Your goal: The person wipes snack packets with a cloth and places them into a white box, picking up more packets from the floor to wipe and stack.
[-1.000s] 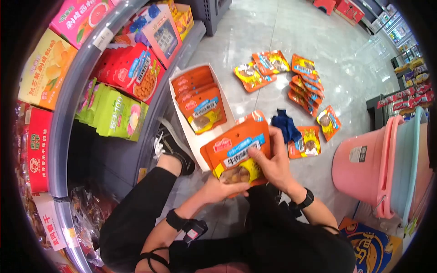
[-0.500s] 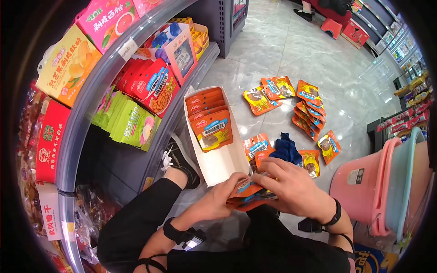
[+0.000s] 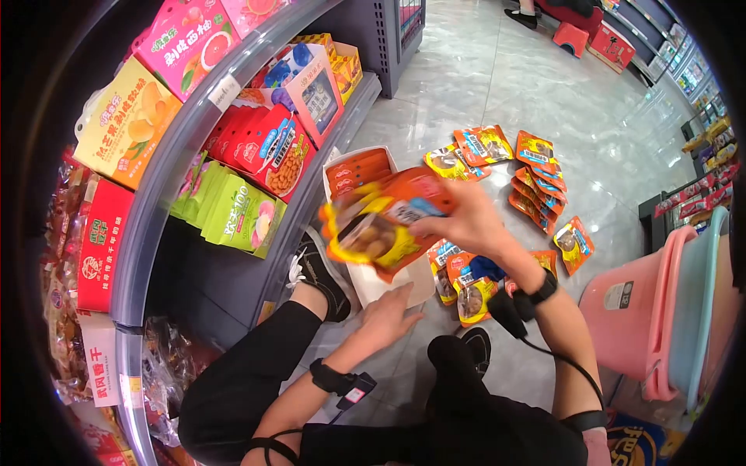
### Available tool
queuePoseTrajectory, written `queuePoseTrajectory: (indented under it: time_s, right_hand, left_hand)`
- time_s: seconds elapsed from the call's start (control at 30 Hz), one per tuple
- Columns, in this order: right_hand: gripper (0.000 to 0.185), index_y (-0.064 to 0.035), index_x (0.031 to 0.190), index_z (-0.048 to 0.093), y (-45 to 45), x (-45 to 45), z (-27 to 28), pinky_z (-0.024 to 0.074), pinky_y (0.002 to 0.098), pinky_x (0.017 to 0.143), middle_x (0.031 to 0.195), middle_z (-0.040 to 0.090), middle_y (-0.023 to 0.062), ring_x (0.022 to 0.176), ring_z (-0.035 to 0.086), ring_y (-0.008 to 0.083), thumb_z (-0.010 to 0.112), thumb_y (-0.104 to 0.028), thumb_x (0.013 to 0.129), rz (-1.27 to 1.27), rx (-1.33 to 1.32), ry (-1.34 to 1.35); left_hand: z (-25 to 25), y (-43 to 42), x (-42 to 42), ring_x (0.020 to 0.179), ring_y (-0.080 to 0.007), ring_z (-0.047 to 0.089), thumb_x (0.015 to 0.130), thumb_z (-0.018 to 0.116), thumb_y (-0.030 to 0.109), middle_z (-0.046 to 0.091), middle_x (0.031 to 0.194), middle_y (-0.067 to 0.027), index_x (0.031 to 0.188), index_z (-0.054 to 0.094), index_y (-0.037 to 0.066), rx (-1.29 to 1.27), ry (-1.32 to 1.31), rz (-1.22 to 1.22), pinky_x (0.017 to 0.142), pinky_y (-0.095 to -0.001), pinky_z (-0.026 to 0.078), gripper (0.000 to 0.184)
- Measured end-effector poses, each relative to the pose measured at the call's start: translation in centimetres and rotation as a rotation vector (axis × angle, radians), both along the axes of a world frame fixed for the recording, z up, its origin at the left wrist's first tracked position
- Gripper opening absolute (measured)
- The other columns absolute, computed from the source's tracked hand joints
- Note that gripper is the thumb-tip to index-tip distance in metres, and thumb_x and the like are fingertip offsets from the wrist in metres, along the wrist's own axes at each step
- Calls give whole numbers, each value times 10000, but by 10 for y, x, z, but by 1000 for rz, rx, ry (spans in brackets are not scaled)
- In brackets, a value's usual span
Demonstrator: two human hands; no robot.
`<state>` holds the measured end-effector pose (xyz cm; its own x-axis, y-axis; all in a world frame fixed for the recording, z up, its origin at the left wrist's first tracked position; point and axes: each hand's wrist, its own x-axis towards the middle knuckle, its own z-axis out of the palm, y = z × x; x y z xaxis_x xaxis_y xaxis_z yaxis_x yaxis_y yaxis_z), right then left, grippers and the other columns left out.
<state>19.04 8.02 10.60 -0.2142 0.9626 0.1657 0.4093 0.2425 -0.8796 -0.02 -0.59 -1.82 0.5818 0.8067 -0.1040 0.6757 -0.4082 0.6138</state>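
Note:
In my right hand (image 3: 475, 220) are orange snack packets (image 3: 388, 225), several pressed together and tilted, with a yellow and brown front facing up. They hang over the long white box (image 3: 416, 286) and hide its middle. At the box's far end stands a row of orange packets (image 3: 359, 172). My left hand (image 3: 388, 317) is at the box's near end, empty, its fingers stretched out towards the rim; whether it touches is hard to tell. Beside the box lie more loose packets (image 3: 474, 299), partly under a dark blue cloth (image 3: 487, 269).
Further right on the floor are a fanned pile of packets (image 3: 538, 182), a pair of packets (image 3: 482, 145) and a single packet (image 3: 575, 245). A shelf (image 3: 206, 116) with boxed snacks curves along the left. Pink and light blue tubs (image 3: 629, 311) stand at the right.
The packets have moved up and forward from my lap to over the box, now in my right hand only. My left hand has let go. Another packet now lies by the blue cloth.

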Motion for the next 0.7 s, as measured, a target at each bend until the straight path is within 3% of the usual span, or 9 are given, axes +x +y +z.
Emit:
queuePoseTrajectory:
  time_s: [0.07,0.1,0.23,0.3,0.4,0.43,0.47,0.53,0.7]
  right_hand:
    - [444,7,984,609,17,-8,-23,476,367,675,827,621,202,756,606,346,767,-123,590,213,-25,-186]
    - [381,-25,943,631,26,-11,-37,485,389,693,815,632,180,800,616,350,739,-97,586,306,49,-438]
    - [407,-72,955,648,40,-48,-76,485,371,624,732,630,137,706,617,313,743,-62,558,347,238,-679]
    - [589,-134,1092,611,47,-68,-90,478,395,720,787,636,100,815,613,282,749,-63,525,440,264,-914]
    - [764,-164,1224,511,46,-63,-102,434,415,809,923,624,81,944,573,264,773,-105,509,336,390,-770]
    - [856,-155,1302,412,40,-57,-85,379,420,910,1062,590,84,1046,525,276,780,-132,530,362,288,-710]
    - [856,-155,1302,412,34,-51,-76,379,420,910,1062,590,84,1046,525,276,780,-132,530,363,282,-708]
    - [763,-137,1255,454,22,-34,-66,399,423,901,1112,574,102,1064,522,324,790,-194,573,181,451,-311]
    - [387,-38,1010,583,-21,49,-75,484,389,729,954,614,177,857,605,320,732,-168,678,-93,55,-357]
  left_hand:
    - [-2,-2,2,994,-352,556,800,609,216,577,1090,-198,1177,487,-9,-39,71,-27,769,-423,475,456]
    - [-4,-2,2,941,-346,572,800,585,195,582,1051,-189,1161,495,-2,-52,89,-20,722,-439,476,421]
    - [-3,-1,7,880,-379,579,799,593,194,607,942,-211,1070,538,-18,-91,80,11,674,-463,461,349]
    - [8,-2,11,926,-383,566,815,584,217,592,988,-230,1100,523,-28,-84,58,33,721,-452,460,381]
    - [13,5,10,1042,-372,526,855,552,281,548,1102,-256,1175,477,-46,-106,16,51,841,-416,433,463]
    - [13,8,9,1111,-358,499,880,530,321,518,1171,-263,1221,447,-53,-134,-9,46,914,-392,406,513]
    - [8,13,6,1111,-358,499,880,530,321,518,1171,-263,1221,447,-53,-141,-8,45,914,-392,406,513]
    - [-2,33,-1,1201,-307,436,913,477,374,460,1274,-229,1293,375,-55,-544,-237,102,1004,-349,321,582]
    - [-41,71,-1,1180,-299,451,917,465,335,471,1250,-243,1317,313,-77,-701,-157,-111,991,-332,333,594]
